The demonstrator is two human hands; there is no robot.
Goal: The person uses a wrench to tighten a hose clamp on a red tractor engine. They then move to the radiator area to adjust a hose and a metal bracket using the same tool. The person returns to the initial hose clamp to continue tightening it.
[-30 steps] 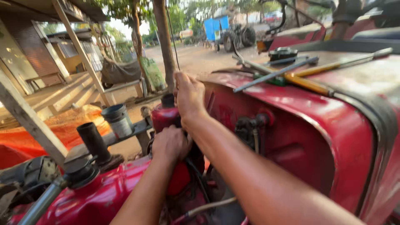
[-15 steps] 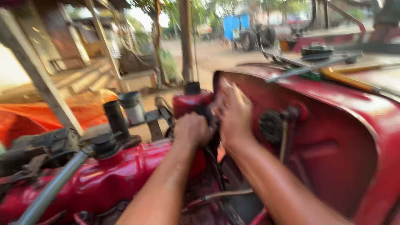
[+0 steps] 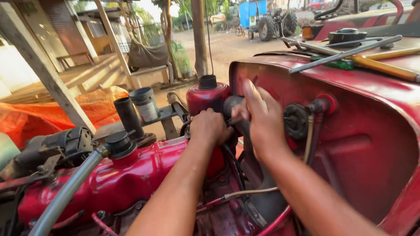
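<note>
Both my hands work at the back of a red tractor engine [image 3: 131, 175]. My left hand [image 3: 209, 126] is closed in a fist around a dark part just below a red canister [image 3: 205, 97] with a black cap. My right hand [image 3: 258, 118] lies over a thick black hose [image 3: 232, 107] beside that canister, fingers curled on it. What sits under the palms is hidden. The red fuel tank [image 3: 363, 144] stands right of my right hand, with a round black fitting [image 3: 296, 121] on its face.
Long metal tools [image 3: 345, 54] and a yellow-handled one [image 3: 385, 67] lie on top of the tank. A black pipe stub [image 3: 127, 116], a grey cup [image 3: 144, 102] and a grey hose [image 3: 65, 196] sit left. Wooden posts, orange tarp [image 3: 39, 113] and a parked tractor [image 3: 271, 22] lie beyond.
My right hand came down from the top edge of the tank to the black hose beside the canister. My left hand stayed on the same part. The camera swung right.
</note>
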